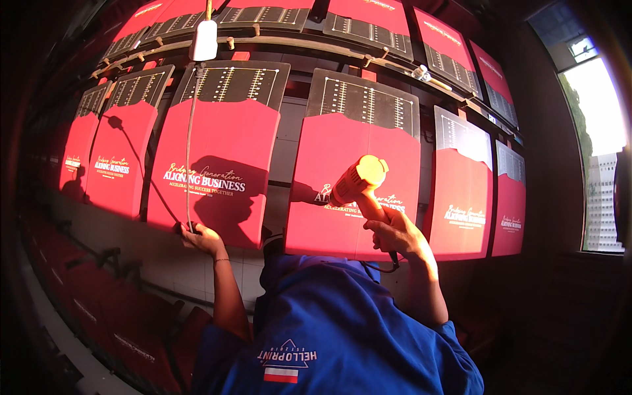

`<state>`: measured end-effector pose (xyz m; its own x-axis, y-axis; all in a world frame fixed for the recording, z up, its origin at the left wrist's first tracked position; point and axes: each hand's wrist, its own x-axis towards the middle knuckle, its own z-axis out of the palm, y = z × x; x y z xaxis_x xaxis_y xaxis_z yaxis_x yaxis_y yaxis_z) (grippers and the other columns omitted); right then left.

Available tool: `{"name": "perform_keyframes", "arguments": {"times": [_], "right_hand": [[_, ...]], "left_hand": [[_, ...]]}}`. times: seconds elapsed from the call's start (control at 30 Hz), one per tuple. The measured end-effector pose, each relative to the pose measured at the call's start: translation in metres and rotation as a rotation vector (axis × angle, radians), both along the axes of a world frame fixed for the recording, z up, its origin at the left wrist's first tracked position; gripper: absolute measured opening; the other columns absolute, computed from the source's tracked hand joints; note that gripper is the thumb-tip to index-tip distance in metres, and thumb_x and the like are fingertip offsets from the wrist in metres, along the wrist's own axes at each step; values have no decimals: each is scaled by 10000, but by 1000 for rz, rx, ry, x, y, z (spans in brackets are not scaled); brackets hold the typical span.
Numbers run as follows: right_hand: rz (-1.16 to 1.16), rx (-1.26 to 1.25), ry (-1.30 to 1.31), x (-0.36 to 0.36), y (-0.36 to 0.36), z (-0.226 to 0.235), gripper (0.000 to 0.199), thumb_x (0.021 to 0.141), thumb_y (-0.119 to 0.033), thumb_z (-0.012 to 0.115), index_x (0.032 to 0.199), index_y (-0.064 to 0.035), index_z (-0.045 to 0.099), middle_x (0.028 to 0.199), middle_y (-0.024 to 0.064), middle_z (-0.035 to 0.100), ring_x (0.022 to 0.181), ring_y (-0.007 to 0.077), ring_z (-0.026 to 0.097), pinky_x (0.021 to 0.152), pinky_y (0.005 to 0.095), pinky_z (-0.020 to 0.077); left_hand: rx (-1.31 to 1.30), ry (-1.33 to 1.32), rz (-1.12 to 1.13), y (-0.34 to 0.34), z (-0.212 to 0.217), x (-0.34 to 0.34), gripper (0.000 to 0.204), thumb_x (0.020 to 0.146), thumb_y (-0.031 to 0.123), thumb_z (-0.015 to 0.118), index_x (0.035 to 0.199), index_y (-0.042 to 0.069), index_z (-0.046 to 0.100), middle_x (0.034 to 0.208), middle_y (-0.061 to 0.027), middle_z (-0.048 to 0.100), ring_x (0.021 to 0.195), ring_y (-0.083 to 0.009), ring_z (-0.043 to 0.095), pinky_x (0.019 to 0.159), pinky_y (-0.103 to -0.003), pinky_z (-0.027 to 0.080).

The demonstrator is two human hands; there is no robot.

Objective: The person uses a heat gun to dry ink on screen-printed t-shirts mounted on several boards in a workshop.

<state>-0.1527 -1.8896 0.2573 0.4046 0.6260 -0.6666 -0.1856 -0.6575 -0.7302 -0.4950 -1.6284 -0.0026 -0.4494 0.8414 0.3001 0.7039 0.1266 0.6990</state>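
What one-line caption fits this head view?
Right hand aims an orange heat gun at hanging red panels; left hand steadies one's lower edge.

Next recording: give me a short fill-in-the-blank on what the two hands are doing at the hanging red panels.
1. The right hand grips an orange ____ aimed at a red panel.
2. The left hand touches the ____ edge of another red panel.
3. The person's sleeves are ____ in colour.
4. Daylight enters through a window on the ____ side of the picture.

Missing words: heat gun; bottom; blue; right
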Motion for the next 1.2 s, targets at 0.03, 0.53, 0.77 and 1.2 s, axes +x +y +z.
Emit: {"name": "perform_keyframes", "arguments": {"times": [0.03,0.53,0.77,1.2], "right_hand": [[-19,26,11,0,3,2,276,890,-223,617,1037,-5,531,695,40,558,593,117,577,541,256,492],[115,3,31,-14,26,-2,281,895,-235,650,1037,-20,538,688,26,547,591,105,566,537,244,482],[8,123,6,-25,32,-9,281,900,-236,647,1028,-15,531,706,30,545,585,115,575,535,260,490],[192,-45,28,-25,11,8,255,894,-180,619,1040,7,526,723,43,555,632,118,568,590,278,492]], "left_hand": [[-3,2,-6,0,1,0,538,843,225,493,1328,-5,470,1310,-252,454,1236,-367,365,1039,-465,312],[-11,22,1,1,-6,-7,526,855,188,518,1340,-7,452,1322,-280,415,1249,-383,355,1046,-481,313],[10,7,11,2,-4,-3,528,850,188,535,1331,-16,457,1311,-277,424,1247,-382,358,1041,-480,319],[14,105,-37,-1,-8,-10,509,897,227,549,1335,-14,453,1299,-268,461,1226,-398,376,1041,-484,300]]}}
